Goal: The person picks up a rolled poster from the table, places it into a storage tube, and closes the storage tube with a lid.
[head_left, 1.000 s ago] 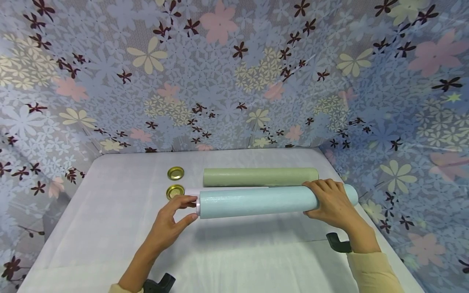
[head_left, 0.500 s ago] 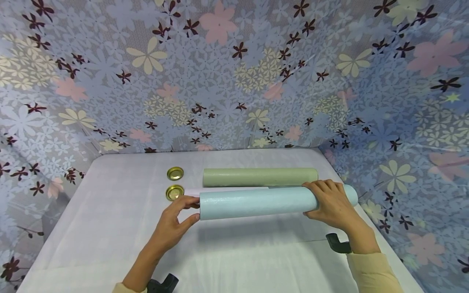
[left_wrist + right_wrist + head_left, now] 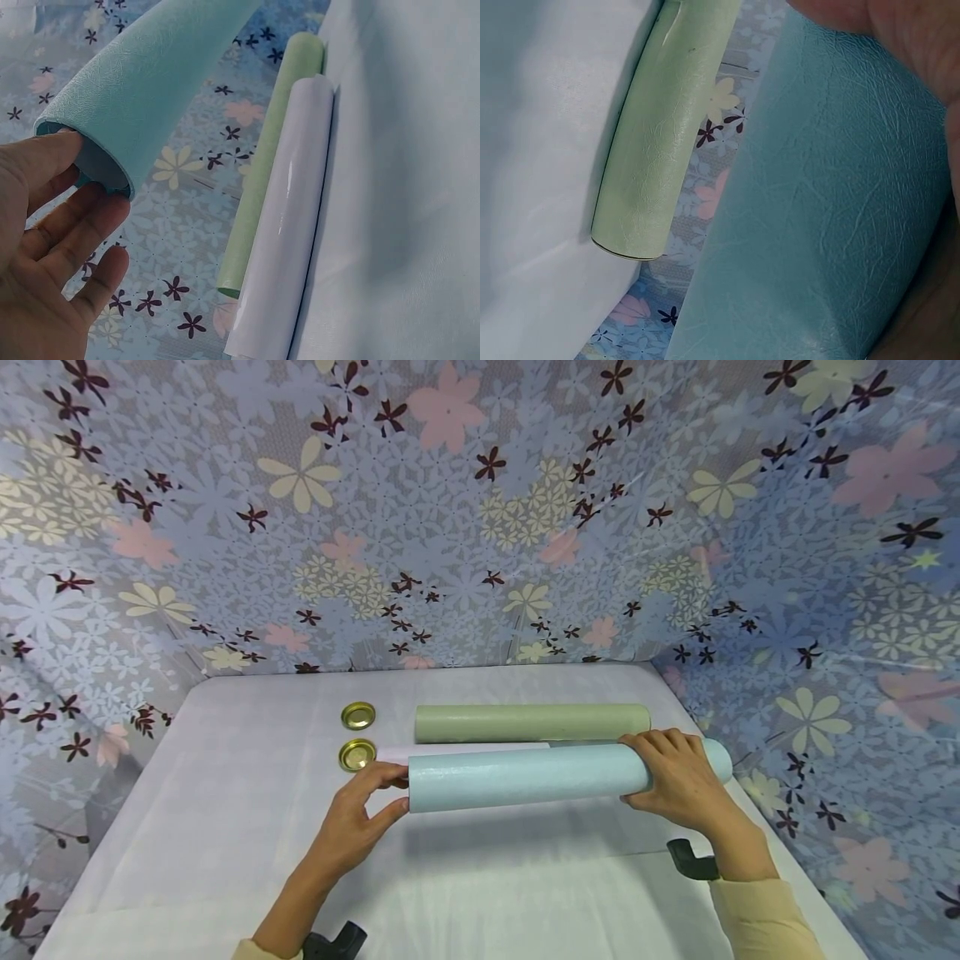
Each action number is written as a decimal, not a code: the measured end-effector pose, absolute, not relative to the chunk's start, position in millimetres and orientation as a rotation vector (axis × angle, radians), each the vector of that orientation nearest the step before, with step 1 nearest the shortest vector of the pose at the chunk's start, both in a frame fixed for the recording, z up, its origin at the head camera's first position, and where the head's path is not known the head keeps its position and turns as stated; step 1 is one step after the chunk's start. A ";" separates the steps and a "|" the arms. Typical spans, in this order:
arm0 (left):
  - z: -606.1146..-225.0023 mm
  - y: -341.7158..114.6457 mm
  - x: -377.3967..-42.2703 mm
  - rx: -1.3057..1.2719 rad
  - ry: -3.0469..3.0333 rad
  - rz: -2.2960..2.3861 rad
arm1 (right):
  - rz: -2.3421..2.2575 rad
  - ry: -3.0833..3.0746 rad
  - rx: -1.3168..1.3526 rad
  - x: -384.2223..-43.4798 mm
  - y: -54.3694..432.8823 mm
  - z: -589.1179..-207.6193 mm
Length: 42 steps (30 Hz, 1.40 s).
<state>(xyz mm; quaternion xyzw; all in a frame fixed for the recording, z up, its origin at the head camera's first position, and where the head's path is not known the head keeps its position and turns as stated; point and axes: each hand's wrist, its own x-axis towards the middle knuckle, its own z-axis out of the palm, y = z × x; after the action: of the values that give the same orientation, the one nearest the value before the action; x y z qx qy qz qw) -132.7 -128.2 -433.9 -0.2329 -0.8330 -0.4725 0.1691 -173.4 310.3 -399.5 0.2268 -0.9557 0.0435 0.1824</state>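
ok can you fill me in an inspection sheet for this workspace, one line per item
surface: white cloth, faint creases showing
job's things: light blue tube, held above the cloth, open at its left end in the head view
clutter: green tube and white roll lie side by side; two gold lids lie left of them in the head view
left grip: thumb and fingers at the blue tube's open end; how firmly, cannot tell
right grip: wrapped over the blue tube near its other end
cables: nothing seen
surroundings: floral fabric behind the work and at both sides
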 end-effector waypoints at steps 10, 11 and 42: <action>-433.4 -130.0 -133.2 -0.649 -2.333 -1.378 | 0.123 -2.701 0.629 -172.4 311.6 -398.6; -433.0 -131.0 -133.3 -0.636 -2.337 -1.379 | 0.122 -2.699 0.628 -172.2 311.9 -398.4; -462.7 -191.4 -206.2 -0.237 -2.698 -1.151 | 0.121 -2.695 0.617 -168.9 318.6 -399.4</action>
<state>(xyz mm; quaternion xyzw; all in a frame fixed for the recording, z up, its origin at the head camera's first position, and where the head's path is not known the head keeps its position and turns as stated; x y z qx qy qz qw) -206.2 -191.4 -462.7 -0.0802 -0.9122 -0.3893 0.0991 -168.9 318.6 -399.4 0.2191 -0.9569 0.0429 0.1859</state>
